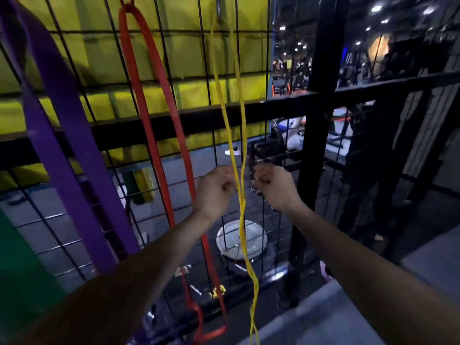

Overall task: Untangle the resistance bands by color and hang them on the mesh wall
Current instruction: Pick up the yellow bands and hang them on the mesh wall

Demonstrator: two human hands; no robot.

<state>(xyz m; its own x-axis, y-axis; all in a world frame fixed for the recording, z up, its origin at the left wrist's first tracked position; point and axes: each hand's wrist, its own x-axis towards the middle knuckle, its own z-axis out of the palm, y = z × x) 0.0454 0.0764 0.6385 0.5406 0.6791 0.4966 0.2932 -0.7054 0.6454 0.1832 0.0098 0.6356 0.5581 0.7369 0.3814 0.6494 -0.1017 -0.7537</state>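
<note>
Here, a thin yellow band [240,135] is seen hanging from the mesh wall [159,70] in two twisted strands, beside red band [159,135] and wide purple band [62,135]. One strand is pinched by the left hand [215,189]; a dark object, blurred, is gripped by the curled right hand [275,186].

Both arms reach forward, left hand [216,189] and right hand [275,186] raised with fingers curled.

Bands [139,95] on mesh wall [251,56]
</note>
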